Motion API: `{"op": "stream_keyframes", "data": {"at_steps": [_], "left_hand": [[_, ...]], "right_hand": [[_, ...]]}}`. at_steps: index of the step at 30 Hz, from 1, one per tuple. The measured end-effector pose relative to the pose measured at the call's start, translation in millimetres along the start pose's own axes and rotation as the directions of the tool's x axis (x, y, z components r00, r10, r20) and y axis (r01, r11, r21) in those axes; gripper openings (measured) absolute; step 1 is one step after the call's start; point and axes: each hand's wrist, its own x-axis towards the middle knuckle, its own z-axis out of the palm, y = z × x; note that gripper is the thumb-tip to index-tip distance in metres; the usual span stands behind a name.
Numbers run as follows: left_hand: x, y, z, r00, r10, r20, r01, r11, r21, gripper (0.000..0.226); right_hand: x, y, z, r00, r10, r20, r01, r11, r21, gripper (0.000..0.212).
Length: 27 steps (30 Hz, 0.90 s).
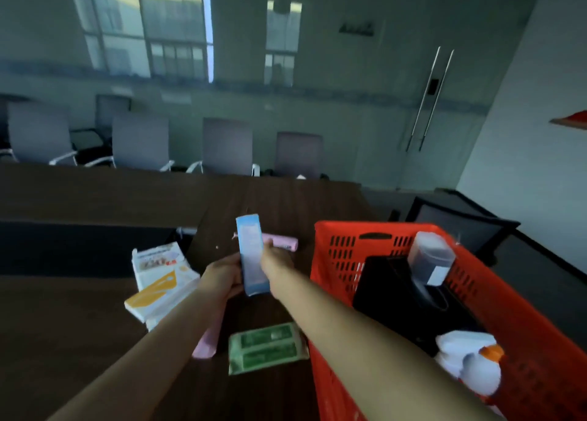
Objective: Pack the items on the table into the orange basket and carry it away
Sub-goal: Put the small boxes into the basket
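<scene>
A tall light-blue box (251, 252) is held upright above the dark wooden table (95, 319), with my left hand (222, 277) on its left side and my right hand (275, 263) on its right. The orange basket (340, 255) stands to the right and holds a black item (390, 280), a clear jar (432, 257) and a white bottle with an orange cap (476, 366). On the table lie a green packet (266, 347), a pink packet (284, 242), a pink item (206, 344) under my left arm, and white and yellow boxes (162, 280).
Grey chairs (227, 145) line the far side of the table. A dark chair (457, 223) stands behind the basket at the right. A glass door with long handles (428, 99) is in the back wall.
</scene>
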Motion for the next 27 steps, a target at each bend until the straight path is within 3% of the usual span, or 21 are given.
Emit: {"op": "stream_keyframes", "data": {"at_steps": [3,6,8,10,12,19,23,27], "left_hand": [[14.7,32.8,32.3,0.991,0.084,0.101,-0.083,0.996,-0.010,0.038],[14.3,46.9,75.2,0.959,0.133,0.251,-0.145,0.989,0.030,0.034],[11.6,43.5,113.4,0.921,0.137,0.366,-0.190,0.975,0.112,0.061],[9.3,31.0,150.6,0.887,0.091,0.453,-0.169,0.977,0.134,0.052],[9.2,15.2,188.1,0.887,0.045,0.459,-0.147,0.971,0.187,0.028],[-0.5,-52.7,274.3,0.849,-0.070,0.524,-0.105,0.949,0.297,0.058],[4.6,-75.9,295.7,0.889,-0.111,0.444,-0.007,0.967,0.255,0.037],[19.3,-90.6,311.1,0.906,-0.180,0.383,0.095,0.969,0.230,0.037]], "right_hand": [[10.2,-17.9,-57.3,0.994,-0.101,-0.038,0.104,0.989,0.101,0.061],[6.0,-15.6,-126.3,0.998,-0.058,0.016,0.052,0.969,0.243,0.054],[12.0,1.4,-174.7,0.998,-0.057,-0.021,0.061,0.966,0.251,0.057],[12.3,21.7,-208.6,0.996,-0.067,-0.058,0.080,0.961,0.264,0.058],[16.1,46.9,-237.6,0.995,-0.018,-0.103,0.047,0.957,0.286,0.058],[24.1,131.6,-298.0,0.983,0.130,-0.126,-0.053,0.874,0.483,0.049],[45.6,153.3,-298.7,0.974,0.194,-0.113,-0.096,0.815,0.571,0.042],[70.0,171.2,-297.8,0.977,0.183,-0.109,-0.072,0.764,0.642,0.037]]}}
